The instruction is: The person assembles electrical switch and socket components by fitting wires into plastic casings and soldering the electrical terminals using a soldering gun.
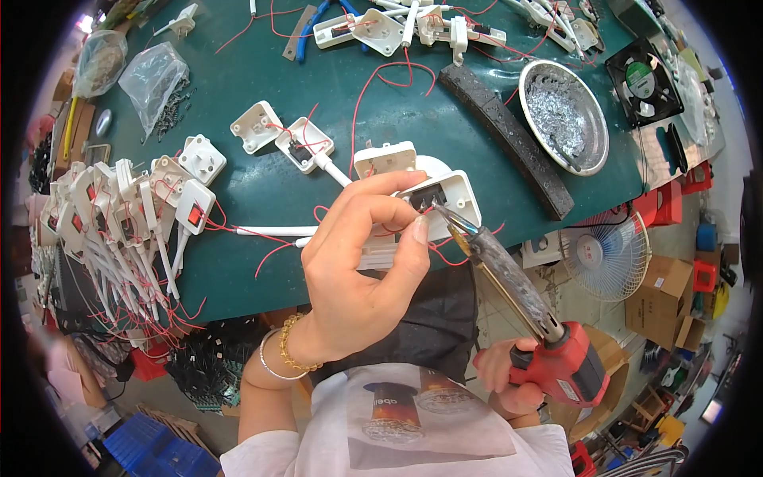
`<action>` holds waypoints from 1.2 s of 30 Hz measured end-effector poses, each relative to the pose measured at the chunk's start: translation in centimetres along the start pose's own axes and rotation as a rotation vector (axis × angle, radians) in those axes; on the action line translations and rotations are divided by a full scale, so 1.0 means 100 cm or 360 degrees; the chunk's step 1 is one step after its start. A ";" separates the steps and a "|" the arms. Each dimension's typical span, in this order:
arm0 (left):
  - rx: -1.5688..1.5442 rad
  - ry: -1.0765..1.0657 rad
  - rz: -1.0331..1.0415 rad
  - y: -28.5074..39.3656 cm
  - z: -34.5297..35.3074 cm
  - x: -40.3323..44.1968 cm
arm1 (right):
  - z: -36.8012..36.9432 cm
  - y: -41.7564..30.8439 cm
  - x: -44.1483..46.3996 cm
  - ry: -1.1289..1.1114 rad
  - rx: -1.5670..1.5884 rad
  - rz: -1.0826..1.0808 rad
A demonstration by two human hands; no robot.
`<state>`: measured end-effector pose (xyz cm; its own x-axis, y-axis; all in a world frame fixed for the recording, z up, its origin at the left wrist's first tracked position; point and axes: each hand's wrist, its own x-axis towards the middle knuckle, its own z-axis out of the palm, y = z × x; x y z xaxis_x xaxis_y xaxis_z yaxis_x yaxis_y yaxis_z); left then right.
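Note:
My right hand is wrapped round the red handle of a soldering gun. Its long barrel points up and left, with the tip at the black switch inside an open white plastic housing. Beside that switch, the thumb and index finger of my left hand are pinched together on a thin red wire; the exact grip is partly hidden by the fingers. Behind my left fingers lies another open white shell. White tubes stretch out to the left.
A white-rimmed bowl of silvery scraps stands right, beside a dark bar. Many wired white housings pile up at left; more parts and blue-handled pliers lie at the back. A small black fan sits far right.

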<state>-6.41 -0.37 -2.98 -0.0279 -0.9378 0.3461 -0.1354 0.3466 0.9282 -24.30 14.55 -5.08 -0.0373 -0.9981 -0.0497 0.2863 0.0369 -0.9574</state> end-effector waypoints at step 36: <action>-0.0008 0.0011 0.0011 0.001 0.000 0.000 | -0.011 0.002 -0.002 -0.0122 0.0144 -0.0230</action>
<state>-6.42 -0.33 -2.91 -0.0219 -0.9353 0.3533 -0.1302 0.3530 0.9265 -25.30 14.80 -5.59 -0.0120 -0.9937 0.1119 0.3682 -0.1084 -0.9234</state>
